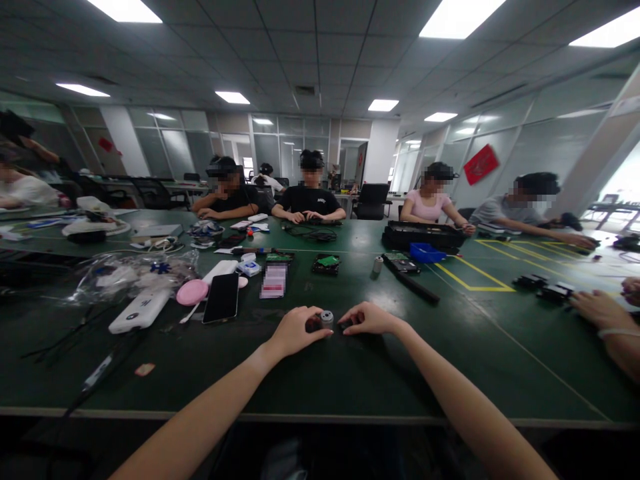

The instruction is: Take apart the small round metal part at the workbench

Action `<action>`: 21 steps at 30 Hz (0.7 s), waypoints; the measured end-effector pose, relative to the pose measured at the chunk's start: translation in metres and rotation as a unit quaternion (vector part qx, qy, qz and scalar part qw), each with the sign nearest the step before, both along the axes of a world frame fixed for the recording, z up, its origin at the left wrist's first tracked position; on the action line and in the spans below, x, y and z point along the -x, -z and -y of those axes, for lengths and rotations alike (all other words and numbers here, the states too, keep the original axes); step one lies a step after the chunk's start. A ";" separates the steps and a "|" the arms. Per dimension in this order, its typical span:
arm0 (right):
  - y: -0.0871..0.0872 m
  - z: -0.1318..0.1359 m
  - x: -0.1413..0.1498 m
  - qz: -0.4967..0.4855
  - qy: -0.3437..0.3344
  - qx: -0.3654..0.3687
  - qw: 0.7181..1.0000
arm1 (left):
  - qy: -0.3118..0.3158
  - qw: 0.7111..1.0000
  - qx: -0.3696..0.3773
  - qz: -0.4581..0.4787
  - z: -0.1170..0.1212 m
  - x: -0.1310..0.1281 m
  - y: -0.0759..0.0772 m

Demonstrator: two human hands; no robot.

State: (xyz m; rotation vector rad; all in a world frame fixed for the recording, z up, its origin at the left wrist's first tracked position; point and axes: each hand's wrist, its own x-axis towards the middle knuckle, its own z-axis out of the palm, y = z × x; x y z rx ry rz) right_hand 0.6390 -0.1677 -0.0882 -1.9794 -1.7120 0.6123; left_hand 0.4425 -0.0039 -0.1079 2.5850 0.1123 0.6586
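- Tabletop (325, 383), smooth and dark green, is spreading across the middle and lower frame; its pale near edge is running almost level along the bottom, below both hands.
- Green surface is lying open between the two forearms at lower centre and is extending rightward beyond the right forearm, giving elbow room there; at left, assorted articles are crowding closer.
- Left hand (299, 331), at centre, is gripping a grey metallic cylinder (327, 319) between thumb and bent fingers; the cylinder is standing nearly upright, showing a round top with dark openings.
- Right hand (371, 319), just right of it, is pinching a small dark piece (344, 326) between thumb and fingertips; its exact shape is too small to tell. A narrow gap is separating the hands.
- Beyond, right of centre, a second cylinder (377, 265), dull grey, is standing near a dark curved bar (419, 288).
- Left of centre, a glossy black phone (221, 298) is lying flat beside a round pink disc (193, 292); a crinkled transparent bag (135, 273) is bunching farther left.
- Yellow tape (487, 289) is forming angular outlines at right; a co-worker's hand (597, 310) is resting near the right margin.
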 end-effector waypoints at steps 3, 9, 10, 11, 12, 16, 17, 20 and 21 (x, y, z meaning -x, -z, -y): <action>0.001 -0.001 0.001 0.006 -0.001 -0.008 1.000 | 0.001 1.000 0.000 -0.003 0.000 0.000 0.000; 0.003 -0.008 0.012 0.039 0.043 -0.121 0.991 | -0.001 1.000 0.006 -0.003 0.002 0.000 -0.001; 0.002 -0.010 0.016 0.035 0.070 -0.164 0.983 | -0.001 1.000 0.007 -0.002 0.002 0.000 -0.001; 0.001 -0.011 0.021 0.028 0.095 -0.206 0.973 | -0.001 1.000 0.009 -0.001 0.002 0.000 -0.001; -0.001 -0.012 0.027 0.017 0.118 -0.244 0.962 | -0.002 1.000 0.011 0.001 0.002 0.000 -0.001; -0.004 -0.015 0.047 -0.010 0.128 -0.302 0.944 | 0.004 1.000 0.019 0.000 0.002 0.000 0.000; -0.004 -0.015 0.051 -0.012 0.119 -0.303 0.946 | 0.006 1.000 0.020 -0.001 0.002 0.000 0.000; -0.002 -0.016 0.056 -0.007 0.096 -0.297 0.950 | 0.010 1.000 0.021 -0.005 0.002 0.001 0.000; -0.002 -0.016 0.056 -0.004 0.091 -0.293 0.952 | 0.011 1.000 0.021 -0.005 0.002 0.001 0.000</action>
